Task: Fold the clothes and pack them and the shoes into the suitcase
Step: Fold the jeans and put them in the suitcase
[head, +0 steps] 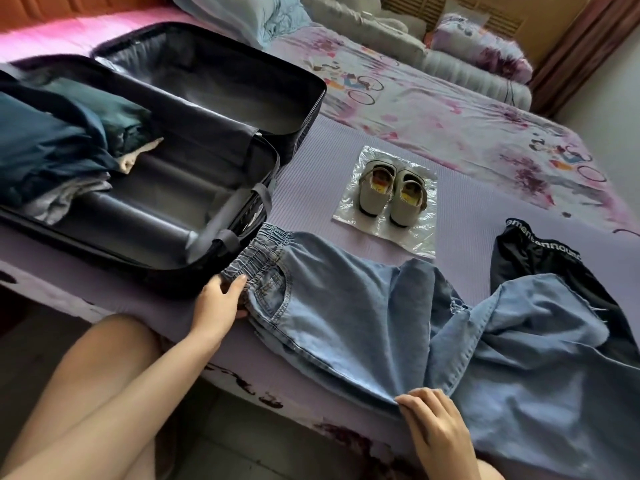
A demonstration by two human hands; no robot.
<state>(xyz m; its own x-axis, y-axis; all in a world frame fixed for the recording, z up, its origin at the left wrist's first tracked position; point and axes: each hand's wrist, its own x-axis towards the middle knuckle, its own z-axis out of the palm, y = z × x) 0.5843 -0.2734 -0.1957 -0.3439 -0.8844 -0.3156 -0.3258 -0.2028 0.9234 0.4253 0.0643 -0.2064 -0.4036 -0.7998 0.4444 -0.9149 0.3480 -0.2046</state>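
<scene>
Light blue jeans [346, 306] lie spread across the near edge of the bed, with the elastic waistband at the left. My left hand [220, 301] grips the waistband, thumb on top. Down at the crotch fold my right hand [436, 427] pinches the denim. An open dark suitcase [294, 109] lies at the left; dark blue and grey folded clothes [59, 147] fill the left end of its near half. A pair of beige shoes [389, 192] stands on a clear plastic sheet [412, 233] behind the jeans. A black garment [540, 258] with a lettered waistband lies at the right, partly under a jeans leg.
The bed carries a purple mat [329, 157] and a floral sheet [450, 112]. Pillows and a grey plush toy [381, 32] sit at the far side. My bare legs [97, 393] are at the lower left, beside the bed's edge.
</scene>
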